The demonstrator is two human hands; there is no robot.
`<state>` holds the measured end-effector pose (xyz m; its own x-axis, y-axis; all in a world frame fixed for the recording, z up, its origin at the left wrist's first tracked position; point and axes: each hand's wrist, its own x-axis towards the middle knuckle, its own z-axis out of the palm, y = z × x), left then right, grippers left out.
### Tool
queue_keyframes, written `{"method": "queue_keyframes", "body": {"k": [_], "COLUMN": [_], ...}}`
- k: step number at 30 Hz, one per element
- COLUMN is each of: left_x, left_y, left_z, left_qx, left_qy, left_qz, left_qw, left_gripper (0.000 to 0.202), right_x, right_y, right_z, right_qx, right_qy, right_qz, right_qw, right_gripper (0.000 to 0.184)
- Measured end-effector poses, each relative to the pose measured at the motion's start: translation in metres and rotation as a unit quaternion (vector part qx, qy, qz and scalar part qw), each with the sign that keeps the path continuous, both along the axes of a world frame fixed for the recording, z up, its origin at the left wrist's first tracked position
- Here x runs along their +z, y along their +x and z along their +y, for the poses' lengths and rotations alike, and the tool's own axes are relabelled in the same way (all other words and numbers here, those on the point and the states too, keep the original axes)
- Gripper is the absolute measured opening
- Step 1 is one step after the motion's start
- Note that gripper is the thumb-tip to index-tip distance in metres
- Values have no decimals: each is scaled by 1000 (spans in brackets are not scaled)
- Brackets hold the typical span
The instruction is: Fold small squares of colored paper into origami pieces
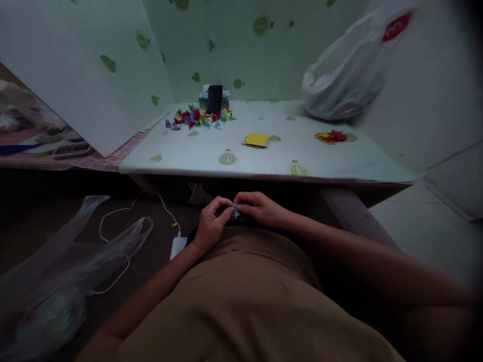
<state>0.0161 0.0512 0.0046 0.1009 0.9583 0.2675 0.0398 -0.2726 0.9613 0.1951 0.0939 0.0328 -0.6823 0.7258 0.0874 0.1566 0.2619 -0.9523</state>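
A small piece of folded blue paper (236, 211) is pinched between my two hands, just above my lap and below the table's front edge. My left hand (214, 218) grips it from the left with thumb and forefinger. From the right, my right hand (258, 207) closes its fingertips on the same paper. The fingers hide part of the folds. On the table beyond, a stack of square paper (257, 140) with a yellow sheet on top lies near the middle. Many small folded paper cranes (196, 116) in several colours are gathered at the back left.
A black phone (215, 99) leans on a tissue box behind the cranes. Red and yellow paper pieces (332, 136) lie to the right, below a white plastic bag (335, 80). At left are a clear plastic bag (56, 296), a white charger (178, 246) and its cable.
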Motion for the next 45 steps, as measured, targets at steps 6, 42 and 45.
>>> {"method": "queue_keyframes", "body": {"k": [6, 42, 45], "left_x": [0, -6, -7], "left_y": [-1, -1, 0], "left_z": [0, 3, 5], "left_qx": [3, -40, -46], "left_qy": [2, -73, -80], "left_qz": [9, -55, -62], "left_qw": [1000, 995, 994], "left_gripper": [11, 20, 21], "right_x": [0, -3, -3], "right_y": [1, 2, 3], "right_z": [2, 3, 3], "right_qx": [8, 27, 28], "right_qy": [-10, -24, -22], "right_qz": [-3, -14, -18], "right_qw": [1000, 999, 999], "right_gripper": [17, 15, 15]}}
